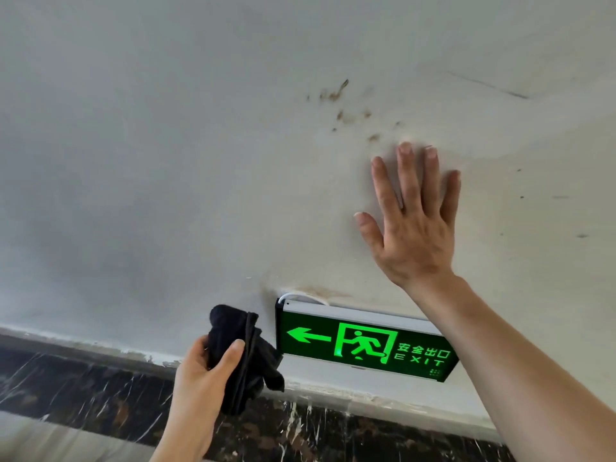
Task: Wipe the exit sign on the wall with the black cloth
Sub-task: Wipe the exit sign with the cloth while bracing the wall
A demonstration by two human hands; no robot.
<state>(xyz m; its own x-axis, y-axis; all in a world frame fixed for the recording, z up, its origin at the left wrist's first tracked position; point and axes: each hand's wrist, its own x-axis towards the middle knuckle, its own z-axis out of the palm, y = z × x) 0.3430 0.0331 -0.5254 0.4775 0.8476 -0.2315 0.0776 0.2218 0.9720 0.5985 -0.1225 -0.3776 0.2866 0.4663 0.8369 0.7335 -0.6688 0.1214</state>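
The exit sign [363, 345] is a dark box with a lit green arrow, running figure and the word EXIT, fixed low on the pale wall. My left hand [203, 378] holds a bunched black cloth [245, 358] just left of the sign's left end, the cloth's edge nearly touching it. My right hand [413, 221] lies flat on the wall above the sign, fingers spread and holding nothing. My right forearm crosses in front of the sign's upper right corner.
A white cable [300, 297] loops out of the wall at the sign's top left. Brown stains [343, 108] mark the wall above my right hand. A dark marble skirting [100, 395] runs along the wall's foot below the sign.
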